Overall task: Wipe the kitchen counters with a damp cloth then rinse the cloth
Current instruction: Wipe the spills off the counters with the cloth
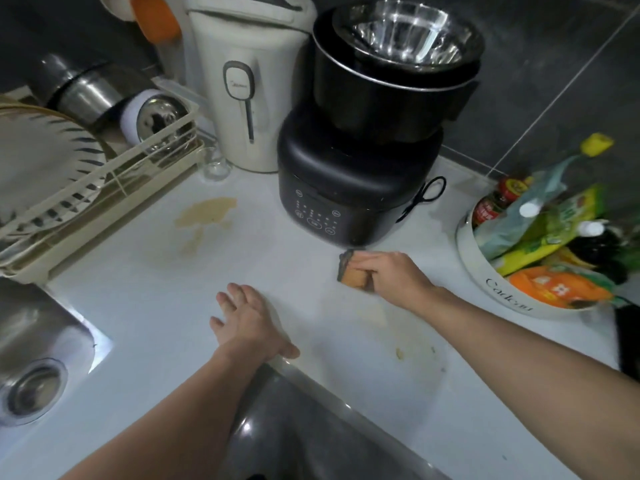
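Observation:
My right hand [389, 271] presses a small folded brown and grey cloth [351, 271] flat on the white counter [145, 306], just in front of the black cooker. My left hand [249, 322] rests palm down on the counter near its front edge, fingers spread, holding nothing. A brown spill [206, 213] lies on the counter to the far left of the cloth, beside the dish rack. Small crumbs and a faint smear [401, 351] sit on the counter under my right forearm. The steel sink [38, 368] is at the left.
A black cooker [349, 188] with a steel bowl stands at the back, a white kettle [246, 98] to its left. A beige dish rack [93, 181] holds plates. A small glass [213, 166] stands by the kettle. A round white tray [485, 285] of bottles and packets is at the right.

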A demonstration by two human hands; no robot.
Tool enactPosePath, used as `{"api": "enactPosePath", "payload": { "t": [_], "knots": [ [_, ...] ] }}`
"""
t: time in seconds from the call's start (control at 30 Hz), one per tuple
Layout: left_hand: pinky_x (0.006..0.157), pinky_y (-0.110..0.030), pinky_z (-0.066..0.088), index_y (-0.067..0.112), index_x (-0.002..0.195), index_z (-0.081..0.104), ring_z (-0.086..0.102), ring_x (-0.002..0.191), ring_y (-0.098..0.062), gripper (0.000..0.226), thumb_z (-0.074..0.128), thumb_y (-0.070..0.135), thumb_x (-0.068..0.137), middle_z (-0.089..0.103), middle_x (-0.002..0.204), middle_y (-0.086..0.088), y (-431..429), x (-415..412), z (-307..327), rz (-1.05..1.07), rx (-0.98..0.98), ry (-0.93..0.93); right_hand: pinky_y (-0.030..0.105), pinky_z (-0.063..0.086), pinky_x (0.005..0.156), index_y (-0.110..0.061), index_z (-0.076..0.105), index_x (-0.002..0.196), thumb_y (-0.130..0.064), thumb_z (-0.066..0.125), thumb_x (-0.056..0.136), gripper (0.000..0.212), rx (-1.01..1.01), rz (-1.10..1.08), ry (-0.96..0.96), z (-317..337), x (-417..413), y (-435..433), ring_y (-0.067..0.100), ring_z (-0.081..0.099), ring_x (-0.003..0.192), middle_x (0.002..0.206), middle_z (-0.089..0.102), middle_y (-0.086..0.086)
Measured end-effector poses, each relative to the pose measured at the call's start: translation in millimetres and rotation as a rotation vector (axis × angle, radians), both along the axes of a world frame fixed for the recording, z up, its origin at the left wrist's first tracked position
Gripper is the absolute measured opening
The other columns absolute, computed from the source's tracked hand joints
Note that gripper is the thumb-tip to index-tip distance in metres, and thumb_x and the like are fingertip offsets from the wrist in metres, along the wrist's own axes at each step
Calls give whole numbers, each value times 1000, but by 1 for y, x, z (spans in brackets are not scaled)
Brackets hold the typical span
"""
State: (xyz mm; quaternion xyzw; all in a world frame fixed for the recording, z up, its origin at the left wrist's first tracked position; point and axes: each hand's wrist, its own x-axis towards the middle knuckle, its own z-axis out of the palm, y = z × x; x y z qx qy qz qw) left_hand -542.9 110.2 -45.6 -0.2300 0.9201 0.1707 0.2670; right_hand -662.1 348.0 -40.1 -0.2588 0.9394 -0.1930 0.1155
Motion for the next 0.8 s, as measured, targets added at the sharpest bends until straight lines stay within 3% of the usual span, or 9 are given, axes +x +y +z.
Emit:
{"api": "enactPosePath", "payload": {
  "t": [0.13, 0.27, 0.4, 0.5, 0.6, 0.7, 0.8],
  "knots": [
    [120, -57, 10, 5, 153, -9, -15, 149, -35, 150, 91, 51, 51, -16, 163, -12, -1, 2, -2, 21, 35, 12, 30, 50, 93, -17, 72, 107, -5, 58, 80, 33, -131, 155, 84, 13, -8, -61, 19, 63, 109, 123, 66, -3],
    [120, -57, 5, 7, 154, -9, -19, 149, -32, 152, 91, 50, 48, -18, 163, -9, -3, 5, -8, 45, 78, 59, 35, 50, 87, -21, 65, 93, -23, 45, 79, 24, -26, 198, -126, -17, -4, -95, 21, 63, 98, 105, 67, -4],
    [120, -57, 7, 8, 154, -8, -18, 149, -32, 152, 90, 54, 47, -18, 163, -8, -4, 6, -10, 33, 68, 57, 36, 50, 88, -24, 68, 104, -5, 53, 78, 36, 19, 245, -121, -39, 18, -70, 21, 63, 103, 116, 65, -4],
    [119, -59, 7, 9, 154, -9, -17, 149, -34, 150, 88, 57, 50, -18, 162, -11, -4, 5, -5, 4, 38, 10, 33, 49, 91, -24, 70, 102, -2, 50, 77, 40, 103, 280, -154, -28, 36, -28, 18, 62, 106, 119, 64, -8],
    [118, -63, 7, 10, 153, -1, -5, 149, -38, 144, 82, 64, 48, -7, 161, -17, 9, 3, 5, -37, -67, -20, 35, 51, 78, -21, 61, 90, -8, 43, 67, 31, 236, 234, -197, -12, 39, -2, 24, 61, 88, 93, 63, -4],
    [116, -63, 0, 8, 154, -5, -6, 150, -33, 154, 74, 76, 41, -7, 161, -15, 37, 4, 8, -78, -69, -13, 29, 51, 85, -25, 61, 95, -25, 43, 74, 27, 24, 93, -143, 3, 27, -19, 17, 62, 94, 99, 65, -8],
    [118, -61, 2, 3, 152, -15, -17, 149, -33, 161, 77, 76, 43, -18, 162, -15, 59, 8, 3, -98, -77, -66, 31, 51, 90, -16, 70, 102, -18, 56, 81, 25, -47, 176, -57, 4, 6, -54, 18, 63, 104, 113, 68, -1]
  ]
}}
